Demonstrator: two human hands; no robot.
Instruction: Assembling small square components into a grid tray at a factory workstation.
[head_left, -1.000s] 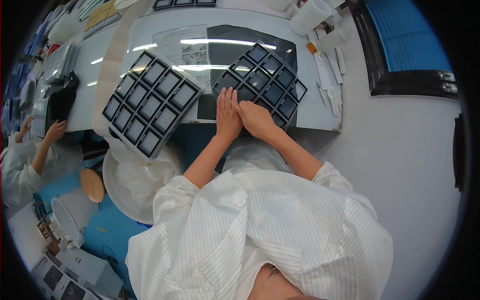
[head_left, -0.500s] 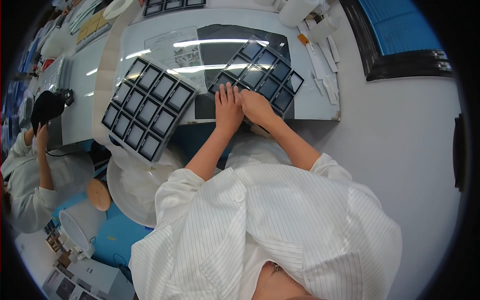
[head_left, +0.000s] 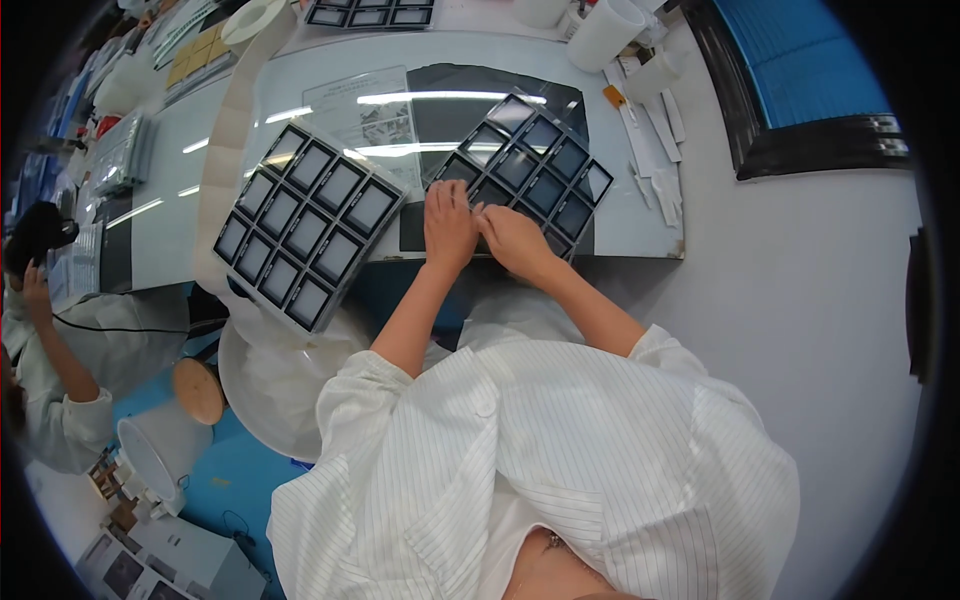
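In the head view, note the black divided tray [head_left: 525, 172] on the right of the counter [head_left: 635, 228], over a dark sheet [head_left: 450, 78]. At its near edge, see the left hand [head_left: 450, 225], fingers bent together, beside the curled, narrow right hand [head_left: 515, 240]; cannot tell any hold. Best steady the tray lightly, pressing evenly. Against half a second ago, find the left fingers more bent.

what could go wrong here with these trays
The left tray overhangs the front edge of the table, so a bump might tip it toward the white bin below.
The left hand and right hand meet at the right tray's near side; bare fingers could smudge its panes.
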